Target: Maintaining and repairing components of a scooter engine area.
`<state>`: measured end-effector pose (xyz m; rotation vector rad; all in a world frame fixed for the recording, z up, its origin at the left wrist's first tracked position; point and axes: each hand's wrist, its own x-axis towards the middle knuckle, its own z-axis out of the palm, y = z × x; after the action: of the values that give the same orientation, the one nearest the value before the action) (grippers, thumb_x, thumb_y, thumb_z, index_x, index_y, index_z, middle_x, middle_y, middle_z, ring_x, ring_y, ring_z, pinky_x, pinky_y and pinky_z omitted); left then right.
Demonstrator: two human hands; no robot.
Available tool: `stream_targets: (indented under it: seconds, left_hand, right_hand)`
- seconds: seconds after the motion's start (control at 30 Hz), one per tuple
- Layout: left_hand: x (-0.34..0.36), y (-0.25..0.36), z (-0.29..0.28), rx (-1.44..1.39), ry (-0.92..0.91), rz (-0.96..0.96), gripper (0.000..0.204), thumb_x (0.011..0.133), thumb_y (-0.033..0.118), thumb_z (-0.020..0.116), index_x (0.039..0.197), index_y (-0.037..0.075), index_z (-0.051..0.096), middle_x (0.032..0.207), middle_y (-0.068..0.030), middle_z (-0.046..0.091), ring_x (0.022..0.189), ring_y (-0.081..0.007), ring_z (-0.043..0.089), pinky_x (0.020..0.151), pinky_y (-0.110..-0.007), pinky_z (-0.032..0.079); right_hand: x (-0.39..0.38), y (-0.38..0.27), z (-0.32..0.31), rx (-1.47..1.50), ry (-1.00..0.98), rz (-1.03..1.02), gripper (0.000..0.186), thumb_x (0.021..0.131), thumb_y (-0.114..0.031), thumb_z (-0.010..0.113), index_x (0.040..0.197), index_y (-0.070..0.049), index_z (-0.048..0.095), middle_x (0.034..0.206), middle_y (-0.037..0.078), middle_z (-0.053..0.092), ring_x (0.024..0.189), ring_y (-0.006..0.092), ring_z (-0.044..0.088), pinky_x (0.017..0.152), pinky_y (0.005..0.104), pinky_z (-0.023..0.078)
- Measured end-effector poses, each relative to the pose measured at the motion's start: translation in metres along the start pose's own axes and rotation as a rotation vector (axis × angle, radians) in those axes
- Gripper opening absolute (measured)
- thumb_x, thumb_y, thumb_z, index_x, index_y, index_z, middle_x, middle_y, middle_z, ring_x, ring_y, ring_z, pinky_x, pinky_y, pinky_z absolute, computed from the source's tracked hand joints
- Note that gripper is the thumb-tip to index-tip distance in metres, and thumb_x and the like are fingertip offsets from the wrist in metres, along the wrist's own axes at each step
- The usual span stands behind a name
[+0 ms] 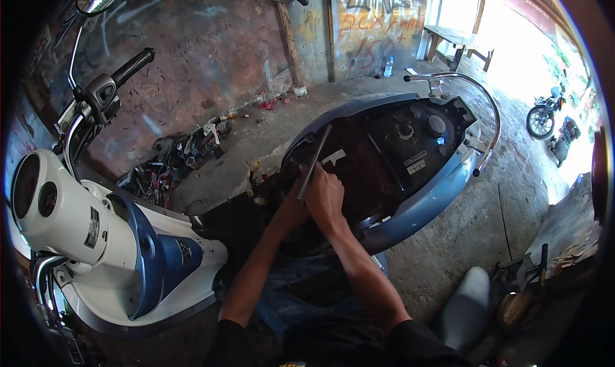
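Note:
A blue and white scooter stands before me with its seat off, and both my hands are at the front of its open body (419, 216). My right hand (325, 197) is closed around a long, slim metal bar (320, 148), which slants up and away over the dark underseat compartment (402, 175). The kind of tool is not clear. My left hand (293, 203) is close beside the right one, low in shadow by the bar's near end. Its fingers are mostly hidden. A round dark cap (436, 125) sits at the compartment's rear.
The white front cowl (67, 207) and handlebar grip (133, 67) rise at left. A chrome grab rail (494, 120) curves around the tail. Loose parts (173, 165) lie along the wall. A scooter seat (467, 309) is at lower right. A bottle (389, 67), a table (453, 37) and a motorcycle (544, 114) are farther off.

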<state>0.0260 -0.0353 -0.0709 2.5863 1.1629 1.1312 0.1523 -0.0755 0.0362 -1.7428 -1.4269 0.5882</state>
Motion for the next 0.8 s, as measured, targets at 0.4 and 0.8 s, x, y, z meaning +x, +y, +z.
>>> stream_targets:
  seconds: [0.4,0.8]
  left_hand:
    - [0.003,0.0,-0.004,-0.146,-0.08,-0.338,0.053,0.087,0.013,0.06,0.135,0.001,0.043,0.12,-0.0309,0.059,0.111,-0.0489,0.056,0.089,-0.051,0.05]
    - [-0.036,-0.066,0.042,0.185,-0.464,-0.171,0.033,0.077,0.01,0.057,0.106,-0.003,0.063,0.108,-0.0279,0.064,0.102,-0.0421,0.064,0.09,-0.049,0.052]
  right_hand:
    - [0.002,0.005,0.008,0.081,0.183,-0.254,0.032,0.096,-0.021,0.055,0.108,0.008,0.06,0.102,0.029,0.066,0.099,0.0454,0.064,0.085,0.0497,0.051]
    - [0.017,0.033,0.015,0.012,0.374,-0.476,0.028,0.096,-0.018,0.057,0.109,0.007,0.058,0.104,0.031,0.064,0.104,0.0461,0.061,0.088,0.0498,0.048]
